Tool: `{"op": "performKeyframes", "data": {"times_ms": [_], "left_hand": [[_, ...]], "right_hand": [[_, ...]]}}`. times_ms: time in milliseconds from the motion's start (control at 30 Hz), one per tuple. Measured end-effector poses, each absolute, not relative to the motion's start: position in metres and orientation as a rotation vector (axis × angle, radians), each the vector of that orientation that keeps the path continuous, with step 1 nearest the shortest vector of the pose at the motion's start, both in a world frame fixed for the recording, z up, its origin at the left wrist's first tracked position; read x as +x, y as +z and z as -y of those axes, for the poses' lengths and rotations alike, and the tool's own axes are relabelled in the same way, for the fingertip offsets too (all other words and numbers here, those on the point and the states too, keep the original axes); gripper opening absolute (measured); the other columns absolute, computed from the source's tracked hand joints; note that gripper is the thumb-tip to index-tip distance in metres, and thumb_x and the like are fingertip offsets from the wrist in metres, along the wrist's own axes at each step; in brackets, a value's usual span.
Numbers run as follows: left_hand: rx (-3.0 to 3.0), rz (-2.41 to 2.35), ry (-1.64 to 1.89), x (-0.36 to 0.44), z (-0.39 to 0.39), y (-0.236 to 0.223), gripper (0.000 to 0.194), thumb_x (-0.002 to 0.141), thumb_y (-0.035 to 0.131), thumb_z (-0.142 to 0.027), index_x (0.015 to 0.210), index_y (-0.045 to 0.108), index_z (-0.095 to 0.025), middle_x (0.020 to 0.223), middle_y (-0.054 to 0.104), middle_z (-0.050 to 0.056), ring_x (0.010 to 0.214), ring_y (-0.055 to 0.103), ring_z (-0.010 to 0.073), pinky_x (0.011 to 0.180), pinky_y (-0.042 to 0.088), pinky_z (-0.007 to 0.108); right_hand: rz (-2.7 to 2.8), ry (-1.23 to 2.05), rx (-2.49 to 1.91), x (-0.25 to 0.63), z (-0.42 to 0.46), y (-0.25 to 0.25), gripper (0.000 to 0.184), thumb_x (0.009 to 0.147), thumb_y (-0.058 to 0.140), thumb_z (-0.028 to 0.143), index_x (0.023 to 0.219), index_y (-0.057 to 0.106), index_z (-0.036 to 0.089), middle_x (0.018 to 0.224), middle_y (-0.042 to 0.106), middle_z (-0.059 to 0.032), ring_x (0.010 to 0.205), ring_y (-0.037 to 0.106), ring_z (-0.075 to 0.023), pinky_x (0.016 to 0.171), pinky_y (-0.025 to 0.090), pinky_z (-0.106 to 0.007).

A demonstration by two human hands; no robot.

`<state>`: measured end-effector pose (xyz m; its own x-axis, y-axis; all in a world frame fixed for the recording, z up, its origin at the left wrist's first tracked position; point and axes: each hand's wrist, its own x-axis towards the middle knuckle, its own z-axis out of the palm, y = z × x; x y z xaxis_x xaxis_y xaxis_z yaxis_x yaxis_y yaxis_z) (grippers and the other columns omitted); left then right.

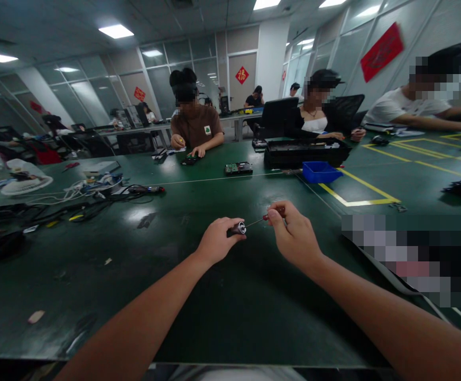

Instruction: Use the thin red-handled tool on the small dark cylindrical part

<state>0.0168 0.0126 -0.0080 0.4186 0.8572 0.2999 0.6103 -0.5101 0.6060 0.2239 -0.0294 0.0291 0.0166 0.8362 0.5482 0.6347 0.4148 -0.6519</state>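
Between thumb and fingers, my left hand (217,242) grips a small dark cylindrical part (238,228) with a silvery ring-shaped end turned to the right. I cannot make out its exact kind. A screwdriver (276,212) with a reddish handle is pinched in my right hand (296,235). Its thin shaft points left, and the tip meets or nearly meets the ringed end of the part. Both hands are held above the dark green table (199,317), near its middle.
Ahead lie a circuit board assembly (238,168), a blue tray (321,172) and a long black casing (305,153). Tangled cables (95,188) spread over the left side. A person in a brown shirt (196,124) works opposite; others sit at the right.
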Motion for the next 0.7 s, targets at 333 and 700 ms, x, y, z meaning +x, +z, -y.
{"op": "performKeyframes", "data": {"times_ms": [333, 700], "left_hand": [[2.246, -1.283, 0.838, 0.0147, -0.0147, -0.0087, 0.035, 0.085, 0.071, -0.031, 0.120, 0.066, -0.027, 0.105, 0.068, 0.003, 0.098, 0.062, 0.0226, 0.086, 0.047, 0.038], [2.057, -1.331, 1.016, 0.0180, -0.0127, -0.0056, 0.035, 0.085, 0.069, -0.026, 0.120, 0.061, -0.022, 0.113, 0.068, 0.006, 0.101, 0.063, 0.0226, 0.093, 0.050, 0.039]], "right_hand": [[1.715, 0.247, -1.361, 0.2240, 0.0268, 0.0278, 0.018, 0.099, 0.043, 0.034, 0.095, 0.056, 0.022, 0.081, 0.068, -0.0047, 0.072, 0.065, -0.0218, 0.064, 0.043, -0.034], [1.703, 0.243, -1.352, 0.2244, 0.0266, 0.0279, 0.018, 0.099, 0.044, 0.034, 0.095, 0.057, 0.022, 0.081, 0.069, -0.0049, 0.072, 0.065, -0.0216, 0.062, 0.044, -0.034]]}}
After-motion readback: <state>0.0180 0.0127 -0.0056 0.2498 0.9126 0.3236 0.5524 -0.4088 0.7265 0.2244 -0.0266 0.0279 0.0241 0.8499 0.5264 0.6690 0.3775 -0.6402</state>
